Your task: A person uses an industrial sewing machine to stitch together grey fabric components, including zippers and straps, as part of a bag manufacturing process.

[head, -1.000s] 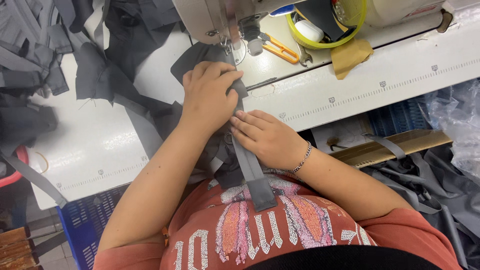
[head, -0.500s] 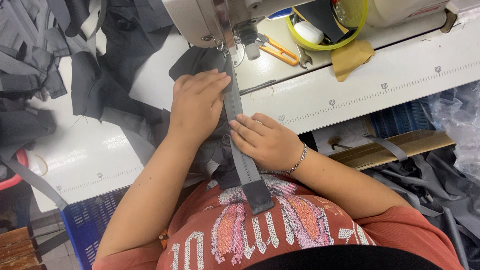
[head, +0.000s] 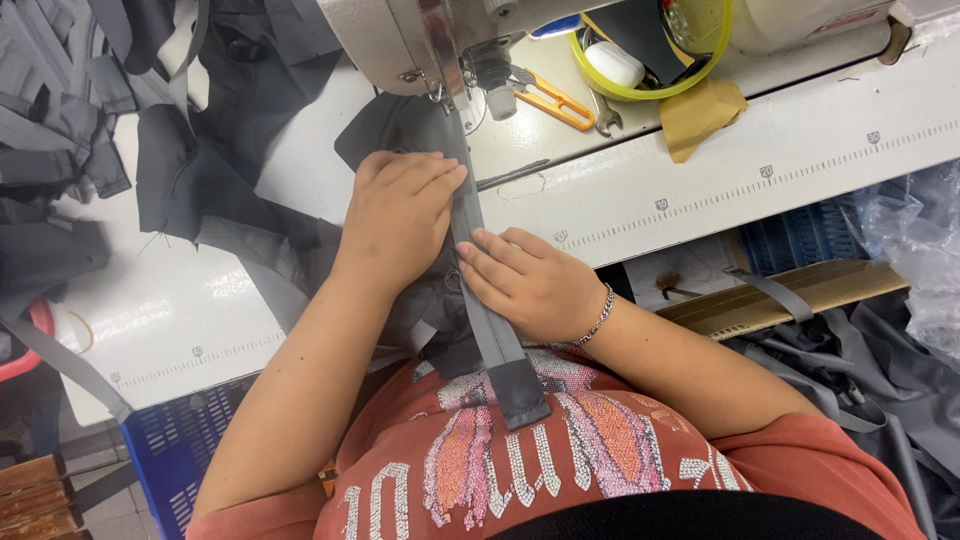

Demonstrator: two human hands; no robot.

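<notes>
— Webbing strap, grey, where does it run?
— From under the sewing machine straight toward the person, between the two hands, its dark end hanging over the edge of the surface onto the red shirt.
— And the left hand?
— Flat, palm down, fingers together, pressing dark grey fabric just left of the strap; its fingertips touch the strap's edge. No closed grip, only pressure.
— The right hand?
— On the other side of the strap, nearer the body. Its fingers lie against the strap's right edge, loosely curled, holding it down rather than pinching; whether the thumb is under it I cannot tell. A bracelet sits on that wrist.
— What lies beyond the hands?
— Orange-handled snips just right of the needle area, then a yellow-rimmed bowl and a tan scrap. Well left of the left hand, a heap of grey pieces.
</notes>
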